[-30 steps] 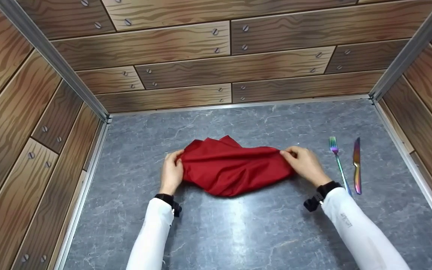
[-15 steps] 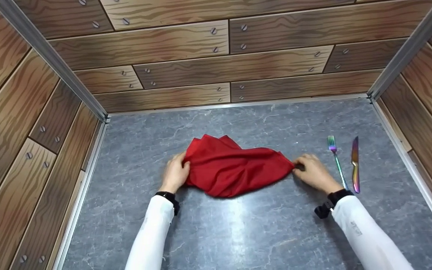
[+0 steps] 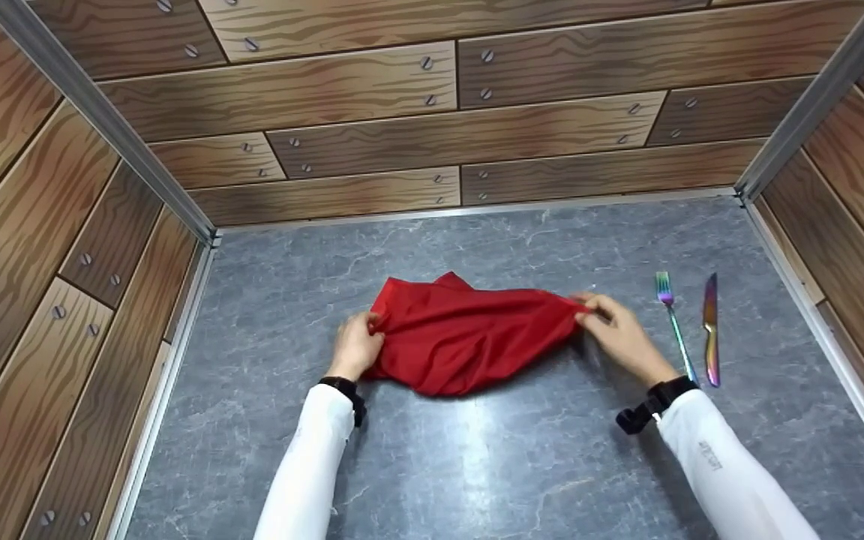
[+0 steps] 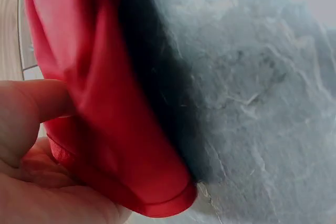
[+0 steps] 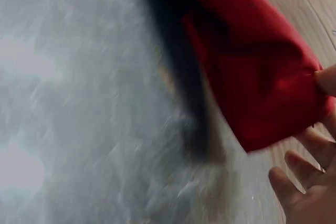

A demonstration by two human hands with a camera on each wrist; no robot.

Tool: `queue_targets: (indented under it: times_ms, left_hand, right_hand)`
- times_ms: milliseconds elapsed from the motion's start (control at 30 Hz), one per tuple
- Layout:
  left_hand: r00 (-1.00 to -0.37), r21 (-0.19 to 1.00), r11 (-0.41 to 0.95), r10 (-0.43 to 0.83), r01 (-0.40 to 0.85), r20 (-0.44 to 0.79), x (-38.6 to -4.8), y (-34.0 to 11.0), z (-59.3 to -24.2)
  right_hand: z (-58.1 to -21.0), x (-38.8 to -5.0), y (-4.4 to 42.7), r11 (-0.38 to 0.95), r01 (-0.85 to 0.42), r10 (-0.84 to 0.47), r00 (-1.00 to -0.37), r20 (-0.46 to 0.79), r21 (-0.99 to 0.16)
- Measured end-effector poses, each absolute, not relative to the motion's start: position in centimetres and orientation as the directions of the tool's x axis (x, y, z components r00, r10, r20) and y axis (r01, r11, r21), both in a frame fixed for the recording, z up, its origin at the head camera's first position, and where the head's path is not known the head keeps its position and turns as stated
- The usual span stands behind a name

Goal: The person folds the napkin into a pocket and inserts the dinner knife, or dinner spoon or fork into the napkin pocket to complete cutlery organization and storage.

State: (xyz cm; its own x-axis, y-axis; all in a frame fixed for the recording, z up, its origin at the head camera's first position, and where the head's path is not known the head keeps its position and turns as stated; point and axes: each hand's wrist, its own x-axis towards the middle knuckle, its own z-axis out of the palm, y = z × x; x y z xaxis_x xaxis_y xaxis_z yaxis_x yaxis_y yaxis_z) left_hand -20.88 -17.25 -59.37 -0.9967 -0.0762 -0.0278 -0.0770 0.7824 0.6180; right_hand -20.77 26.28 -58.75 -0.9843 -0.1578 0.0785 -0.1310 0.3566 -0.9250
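A rumpled red cloth (image 3: 469, 337) lies on the grey marbled surface, its hemmed edge showing in the left wrist view. My left hand (image 3: 357, 346) pinches its left end between thumb and fingers (image 4: 50, 98). At the other end my right hand (image 3: 619, 334) pinches a corner, which is lifted a little off the surface. In the right wrist view the red cloth (image 5: 262, 82) hangs from thumb and forefinger, while the other fingers (image 5: 302, 169) spread below it.
Right of my right hand lie a rainbow-coloured fork (image 3: 673, 322) and a matching knife (image 3: 711, 330), side by side. Wood-patterned walls (image 3: 372, 142) with metal edging enclose the grey surface (image 3: 432, 465) at the back and both sides.
My right hand let its end of the cloth down and slid to the corner, then raised it again. The left hand shifted slightly right, and the cloth's upper left part folded down.
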Motion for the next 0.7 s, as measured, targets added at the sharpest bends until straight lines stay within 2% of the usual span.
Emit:
queue_targets:
  times_ms: [100,267,467,567,633,700]
  left_hand:
    - [-0.992,0.655,0.746,-0.108,-0.120,-0.060,-20.8,-17.3,-59.2]
    - [-0.989,0.721,0.679,-0.134,-0.140,-0.065,-20.8,-17.1,-58.7]
    - [-0.988,0.846,0.522,-0.150,-0.106,-0.032,-20.9,-17.0,-57.9]
    - [-0.993,0.895,0.442,-0.116,-0.052,0.000,-21.0,-16.9,-57.5]
    - [-0.996,0.917,0.398,-0.093,-0.025,0.013,-21.1,-16.8,-57.3]
    - [-0.996,0.930,0.366,-0.081,-0.010,0.022,-21.1,-16.7,-57.2]
  right_hand:
    - [-57.9,-20.9,25.9,0.266,-0.095,-0.095,-0.993,0.073,-0.959]
    - [-55.8,-20.8,25.0,0.215,-0.087,-0.016,-0.996,0.085,-0.973]
    - [-55.9,-22.0,25.2,0.315,-0.089,0.066,-0.991,0.115,-0.945]
    - [-56.4,-22.8,25.7,0.349,-0.005,0.107,-0.993,0.045,-0.937]
    - [-56.3,-23.2,26.0,0.241,0.103,0.092,-0.992,-0.083,-0.965]
    - [-56.1,-23.5,26.4,-0.022,0.242,0.021,-0.970,-0.242,-0.970]
